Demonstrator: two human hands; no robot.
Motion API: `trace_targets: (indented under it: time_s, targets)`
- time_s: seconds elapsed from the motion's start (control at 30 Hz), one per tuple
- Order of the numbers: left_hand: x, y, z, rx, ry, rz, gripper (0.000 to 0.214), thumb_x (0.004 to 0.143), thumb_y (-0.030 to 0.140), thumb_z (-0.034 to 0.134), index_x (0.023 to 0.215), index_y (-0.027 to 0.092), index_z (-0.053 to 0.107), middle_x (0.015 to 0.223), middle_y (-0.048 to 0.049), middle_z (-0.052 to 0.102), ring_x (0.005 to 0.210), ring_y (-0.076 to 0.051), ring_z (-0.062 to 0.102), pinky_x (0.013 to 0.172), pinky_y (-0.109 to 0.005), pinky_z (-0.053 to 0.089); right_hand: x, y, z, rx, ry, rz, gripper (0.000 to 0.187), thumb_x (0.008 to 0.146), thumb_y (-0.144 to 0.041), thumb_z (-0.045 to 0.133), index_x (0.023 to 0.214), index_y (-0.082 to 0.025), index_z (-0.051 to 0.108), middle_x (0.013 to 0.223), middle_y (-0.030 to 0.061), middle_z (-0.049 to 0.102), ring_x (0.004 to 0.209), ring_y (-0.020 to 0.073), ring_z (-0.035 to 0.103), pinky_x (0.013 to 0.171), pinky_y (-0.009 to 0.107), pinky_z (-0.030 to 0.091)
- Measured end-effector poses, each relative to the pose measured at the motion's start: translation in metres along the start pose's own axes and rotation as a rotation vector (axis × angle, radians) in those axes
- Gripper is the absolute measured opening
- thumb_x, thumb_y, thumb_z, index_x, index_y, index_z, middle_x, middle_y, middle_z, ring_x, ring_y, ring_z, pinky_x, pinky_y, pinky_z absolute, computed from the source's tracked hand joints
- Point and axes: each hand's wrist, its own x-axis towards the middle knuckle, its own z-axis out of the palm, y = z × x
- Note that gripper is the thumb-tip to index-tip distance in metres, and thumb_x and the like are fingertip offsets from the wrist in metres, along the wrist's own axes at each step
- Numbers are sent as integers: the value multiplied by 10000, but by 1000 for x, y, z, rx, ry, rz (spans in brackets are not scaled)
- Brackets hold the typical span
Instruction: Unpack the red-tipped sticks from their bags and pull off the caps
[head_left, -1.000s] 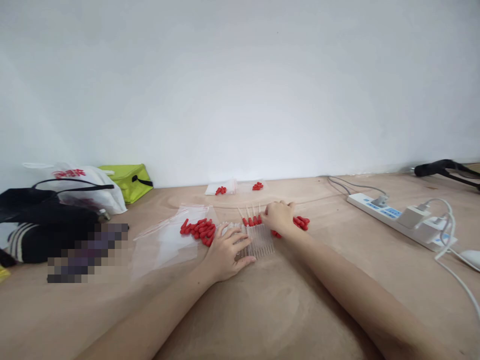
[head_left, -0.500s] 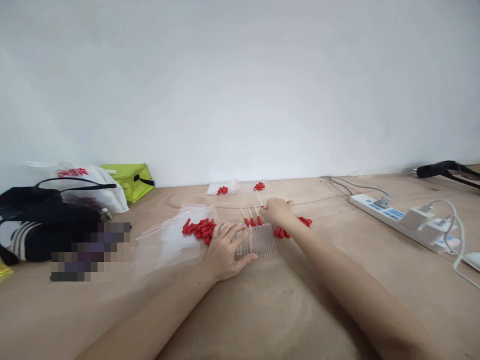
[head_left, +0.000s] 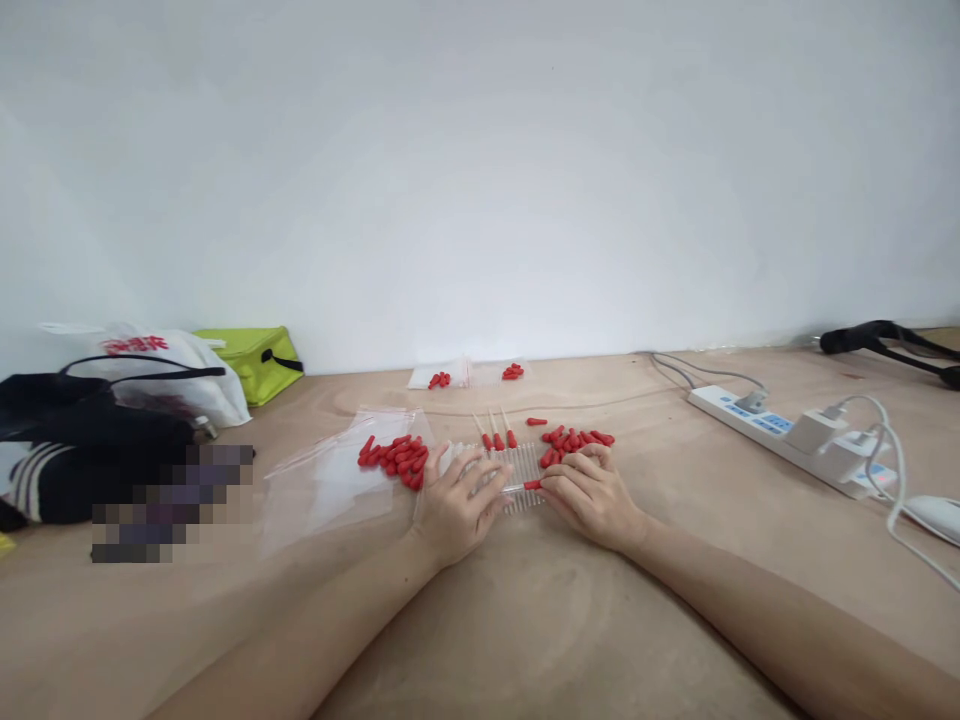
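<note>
My left hand rests on a row of clear thin glass tubes, its thumb and fingertips closed on the end of one tube. My right hand pinches a red rubber bulb in line with that tube, right at its end. Whether the tube sits inside the bulb I cannot tell. Just behind the row lie three droppers with red bulbs and thin pale stems pointing away. A loose pile of red bulbs is by my left hand, another pile behind my right.
Clear zip bags lie at left. Two small bags with red bulbs are near the wall. A white power strip with plugs and cables stands at right. Dark cloth, a white plastic bag and a green bag sit far left.
My right hand has come back from behind the tube row toward me and now holds a red bulb against a tube by my left hand. A single red bulb shows where it was.
</note>
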Motion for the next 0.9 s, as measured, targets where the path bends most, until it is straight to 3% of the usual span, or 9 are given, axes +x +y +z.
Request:
trace_targets:
  time_s: [0.23,0.4,0.9]
  targets:
    - [-3,-1,7,-42,-81,25,141,838,253,486,849,235,625,601,38,632,625,-124,522,890,-427,248,6,-9,8,10,17,28,150,810,-265,522,924,-194,589,778,10,650,739,148,525,785,361,272]
    - [-3,-1,5,-51,-76,64,203,841,245,459,712,207,611,520,37,582,595,-120,491,856,-411,266,5,-8,7,0,13,7,120,815,-266,513,784,-224,620,608,-20,597,692,133,497,834,388,241]
    - [-4,0,1,-50,-24,116,204,834,199,457,683,187,593,503,45,564,563,-105,469,807,-385,287,-3,-8,5,59,68,-41,85,781,-220,529,792,-223,613,576,-45,573,702,122,479,863,408,223]
